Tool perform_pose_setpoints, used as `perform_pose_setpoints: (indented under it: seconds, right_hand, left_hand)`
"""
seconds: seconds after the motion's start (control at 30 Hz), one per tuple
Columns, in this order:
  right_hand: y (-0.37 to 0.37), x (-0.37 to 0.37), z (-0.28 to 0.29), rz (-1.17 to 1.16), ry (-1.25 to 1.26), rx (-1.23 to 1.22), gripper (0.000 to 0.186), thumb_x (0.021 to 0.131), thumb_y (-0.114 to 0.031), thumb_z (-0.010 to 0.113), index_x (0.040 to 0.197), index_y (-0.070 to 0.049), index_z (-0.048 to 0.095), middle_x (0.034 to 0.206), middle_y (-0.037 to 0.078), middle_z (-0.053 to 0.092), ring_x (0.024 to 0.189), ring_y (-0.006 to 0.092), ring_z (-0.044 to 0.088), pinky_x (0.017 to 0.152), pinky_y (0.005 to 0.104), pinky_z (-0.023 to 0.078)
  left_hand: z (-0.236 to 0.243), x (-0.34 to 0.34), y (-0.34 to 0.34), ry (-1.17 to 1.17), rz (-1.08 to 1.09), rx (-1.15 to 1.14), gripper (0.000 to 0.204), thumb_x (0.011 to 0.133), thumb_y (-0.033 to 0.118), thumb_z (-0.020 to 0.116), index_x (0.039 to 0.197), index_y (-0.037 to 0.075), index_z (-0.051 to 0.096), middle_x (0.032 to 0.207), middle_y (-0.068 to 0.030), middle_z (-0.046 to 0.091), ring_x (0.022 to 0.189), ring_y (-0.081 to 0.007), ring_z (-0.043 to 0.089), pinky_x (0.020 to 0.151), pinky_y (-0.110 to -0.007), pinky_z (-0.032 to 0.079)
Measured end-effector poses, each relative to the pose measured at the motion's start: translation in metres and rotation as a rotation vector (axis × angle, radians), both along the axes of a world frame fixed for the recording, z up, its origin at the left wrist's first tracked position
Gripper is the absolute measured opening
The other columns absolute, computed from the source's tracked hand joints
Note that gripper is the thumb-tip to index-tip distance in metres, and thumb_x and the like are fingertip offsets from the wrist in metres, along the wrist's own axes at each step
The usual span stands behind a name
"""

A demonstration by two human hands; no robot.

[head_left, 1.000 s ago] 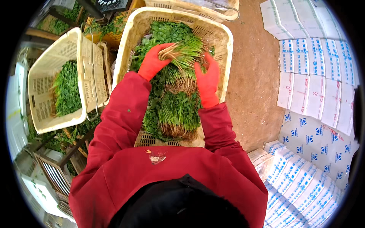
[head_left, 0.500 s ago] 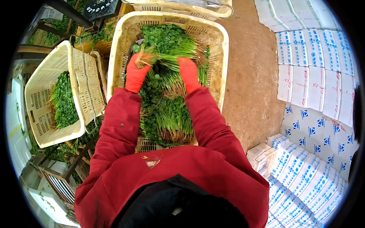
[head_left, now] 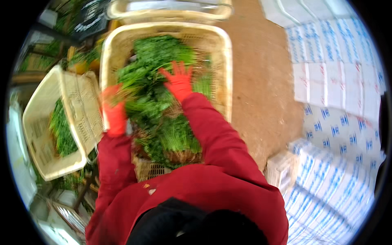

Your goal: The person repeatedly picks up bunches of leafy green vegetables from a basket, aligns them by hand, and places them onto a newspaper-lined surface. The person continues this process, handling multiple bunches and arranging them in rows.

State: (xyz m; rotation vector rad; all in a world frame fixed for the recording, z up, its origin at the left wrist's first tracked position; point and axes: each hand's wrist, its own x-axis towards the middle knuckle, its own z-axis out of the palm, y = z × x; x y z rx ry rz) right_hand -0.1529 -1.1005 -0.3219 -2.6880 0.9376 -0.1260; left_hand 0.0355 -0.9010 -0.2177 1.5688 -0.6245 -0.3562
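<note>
A large cream plastic crate [head_left: 226, 81] holds several bunches of leafy greens [head_left: 149, 53] with thin stems and pale roots. My right hand [head_left: 179, 79], in an orange glove, is open with fingers spread over the greens in the middle of the crate. My left hand [head_left: 114, 110], gloved alike, is at the crate's left side, smeared by motion; loose green stems lie across its fingers, and whether it grips them is unclear.
A second crate [head_left: 43, 130] with greens stands tilted at the left, another crate [head_left: 171, 14] beyond. Stacks of white printed boxes [head_left: 326, 81] line the right beside a brown floor [head_left: 255, 98]. A small pale crate [head_left: 277, 167] sits lower right.
The stems that were held between both hands have dropped from my right hand, which has opened. My left hand has moved out to the crate's left side. The view has shifted.
</note>
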Motion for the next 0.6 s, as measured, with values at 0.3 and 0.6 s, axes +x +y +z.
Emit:
perform_pose_setpoints:
  seconds: [0.3,0.6]
  right_hand:
    - [-0.022,-0.014,-0.001,0.045,-0.004,0.052,0.072,0.091,-0.052,0.064,0.156,-0.041,0.034,0.166,0.02,0.021,0.153,0.0485,0.012,0.115,0.0751,0.001]
    - [0.101,0.018,0.295,0.308,-0.757,0.897,0.073,0.085,-0.044,0.077,0.144,-0.008,0.052,0.147,0.022,0.05,0.13,0.0395,0.052,0.11,0.0443,0.04]
  left_hand:
    - [0.238,0.057,0.234,-0.498,0.634,0.022,0.041,0.101,0.03,0.049,0.128,-0.001,0.055,0.128,-0.0216,0.058,0.111,-0.0362,0.062,0.102,-0.051,0.051]
    - [0.271,-0.08,0.291,-0.529,0.472,0.116,0.03,0.095,0.031,0.06,0.11,0.005,0.054,0.116,-0.0142,0.056,0.108,-0.0298,0.057,0.109,-0.053,0.043]
